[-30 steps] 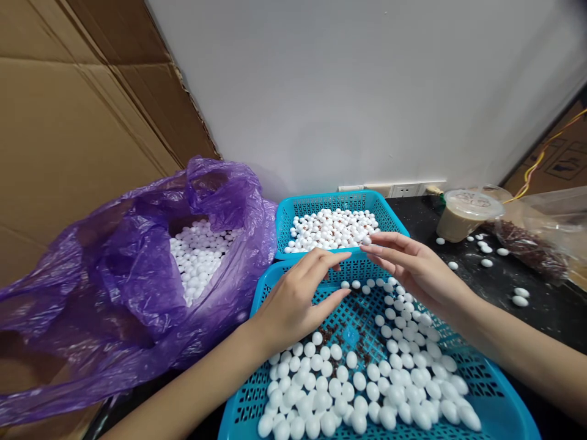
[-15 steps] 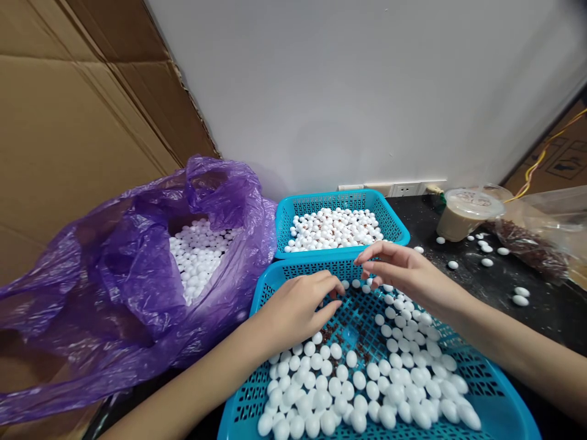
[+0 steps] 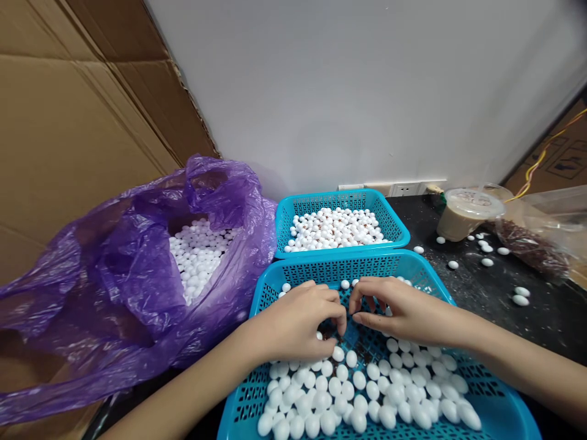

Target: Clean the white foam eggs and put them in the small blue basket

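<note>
Our two hands (image 3: 346, 315) curl narrow over many white balls (image 3: 348, 391) in one blue basket (image 3: 348, 260); we cannot tell if they hold any. A second basket (image 3: 342, 198) stands at twelve o'clock.

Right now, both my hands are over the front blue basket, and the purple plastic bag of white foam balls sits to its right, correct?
No: the head view shows the purple plastic bag left of the front blue basket, not right. Your left hand and right hand are over that basket, and the bag holds white foam balls.
</note>
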Available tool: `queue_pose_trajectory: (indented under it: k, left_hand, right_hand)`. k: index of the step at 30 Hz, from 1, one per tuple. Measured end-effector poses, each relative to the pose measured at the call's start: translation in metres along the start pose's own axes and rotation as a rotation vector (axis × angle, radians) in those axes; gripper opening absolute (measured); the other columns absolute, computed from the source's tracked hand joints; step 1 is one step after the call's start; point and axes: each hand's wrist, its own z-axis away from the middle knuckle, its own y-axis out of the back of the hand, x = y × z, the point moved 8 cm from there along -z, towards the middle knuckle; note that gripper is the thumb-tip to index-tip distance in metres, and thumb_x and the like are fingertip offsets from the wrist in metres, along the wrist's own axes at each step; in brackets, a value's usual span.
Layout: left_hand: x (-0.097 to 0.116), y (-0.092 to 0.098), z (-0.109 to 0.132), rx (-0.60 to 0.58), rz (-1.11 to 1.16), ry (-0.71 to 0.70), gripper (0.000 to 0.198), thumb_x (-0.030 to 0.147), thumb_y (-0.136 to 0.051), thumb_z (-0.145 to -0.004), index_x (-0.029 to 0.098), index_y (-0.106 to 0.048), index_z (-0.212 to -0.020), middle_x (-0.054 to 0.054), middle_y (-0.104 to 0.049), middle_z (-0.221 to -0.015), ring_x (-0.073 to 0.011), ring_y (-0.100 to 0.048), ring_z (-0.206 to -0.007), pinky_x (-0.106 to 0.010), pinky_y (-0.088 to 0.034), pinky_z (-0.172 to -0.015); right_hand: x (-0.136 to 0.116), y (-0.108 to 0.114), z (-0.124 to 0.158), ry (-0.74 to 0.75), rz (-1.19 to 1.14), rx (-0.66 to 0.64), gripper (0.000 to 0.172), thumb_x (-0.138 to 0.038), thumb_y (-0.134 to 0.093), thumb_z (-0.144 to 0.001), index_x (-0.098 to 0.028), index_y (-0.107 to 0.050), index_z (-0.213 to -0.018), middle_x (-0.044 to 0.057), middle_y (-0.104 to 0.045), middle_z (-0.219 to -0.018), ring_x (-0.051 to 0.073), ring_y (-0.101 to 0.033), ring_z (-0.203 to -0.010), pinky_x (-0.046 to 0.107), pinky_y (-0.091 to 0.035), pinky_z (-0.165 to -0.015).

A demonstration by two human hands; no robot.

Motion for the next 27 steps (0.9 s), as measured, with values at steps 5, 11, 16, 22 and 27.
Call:
queue_pose_trajectory:
  k: [5, 11, 16, 22, 27]
  left_hand:
    - [-0.003, -0.001, 0.0, -0.033, 0.029, 0.01, 0.012, 0.022, -0.073, -0.069, 0.025, -0.066, -0.078, 0.004, -0.056, -0.08, -0.0142, -0.052, -0.079, -0.028, -0.034, -0.072]
    - [0.0, -0.003, 0.0, -0.033, 0.04, -0.027, 0.005, 0.021, -0.07, -0.075, 0.024, -0.066, -0.076, 0.003, -0.055, -0.08, -0.0142, -0.052, -0.079, -0.027, -0.034, -0.071]
    - [0.001, -0.003, 0.001, -0.011, 0.052, -0.054, 0.007, 0.017, -0.068, -0.076, 0.023, -0.064, -0.075, 0.003, -0.055, -0.078, -0.0133, -0.053, -0.078, -0.027, -0.035, -0.072]
    - [0.004, -0.005, 0.001, -0.036, 0.033, -0.092, 0.006, 0.016, -0.064, -0.077, 0.022, -0.063, -0.076, 0.003, -0.059, -0.079, -0.014, -0.054, -0.079, -0.028, -0.036, -0.075]
    - [0.008, -0.007, 0.0, -0.061, 0.018, -0.117, 0.008, 0.014, -0.06, -0.076, 0.021, -0.064, -0.075, 0.002, -0.058, -0.073, -0.0143, -0.055, -0.075, -0.029, -0.038, -0.073]
  right_hand:
    - [-0.001, -0.001, 0.0, -0.008, -0.002, -0.001, 0.009, -0.016, -0.054, -0.082, -0.017, -0.061, -0.087, 0.003, -0.063, -0.085, 0.014, -0.053, -0.072, 0.026, -0.039, -0.063]
    - [0.0, -0.003, 0.001, 0.0, 0.002, -0.006, 0.01, -0.017, -0.053, -0.082, -0.018, -0.062, -0.087, 0.003, -0.063, -0.084, 0.014, -0.053, -0.071, 0.027, -0.039, -0.063]
    - [0.001, -0.003, 0.002, -0.001, 0.002, -0.01, 0.01, -0.018, -0.054, -0.081, -0.018, -0.062, -0.087, 0.003, -0.063, -0.083, 0.015, -0.054, -0.071, 0.027, -0.039, -0.063]
    - [-0.009, -0.014, 0.006, 0.07, 0.026, -0.177, 0.013, -0.026, -0.062, -0.08, -0.018, -0.065, -0.09, 0.003, -0.065, -0.089, 0.017, -0.057, -0.083, 0.029, -0.043, -0.074]
    - [-0.018, -0.025, 0.013, 0.178, 0.005, -0.297, 0.023, -0.022, -0.063, -0.081, -0.02, -0.064, -0.104, 0.005, -0.063, -0.102, 0.017, -0.058, -0.093, 0.027, -0.044, -0.079]
